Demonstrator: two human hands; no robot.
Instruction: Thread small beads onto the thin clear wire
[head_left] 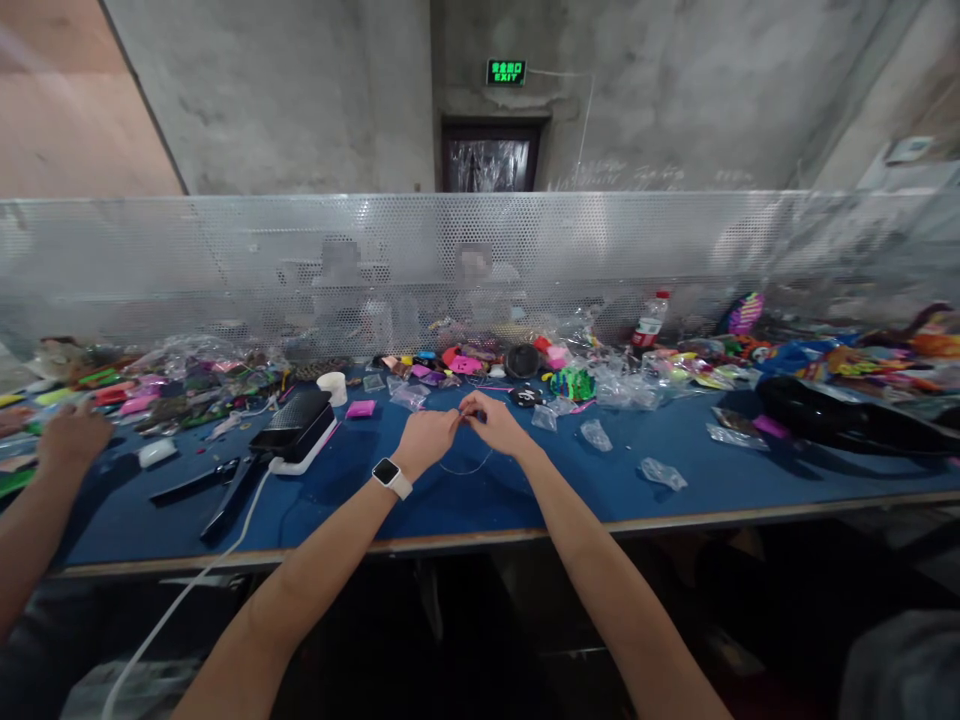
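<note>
Pinched closed in the fingertip grip of both left hand (pixel 429 438) and right hand (pixel 495 420), just above the blue bench (pixel 517 510): a thin cord (pixel 466 473), already curved into a loop, with ends hidden, joined or loose impossible to tell.

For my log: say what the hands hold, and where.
The left hand and right hand seem to pinch a thin cord atop its hanging loop; the exact spot is hidden.

The fingers (pixel 474 403) hide part of the thin strand (pixel 466 473).
</note>
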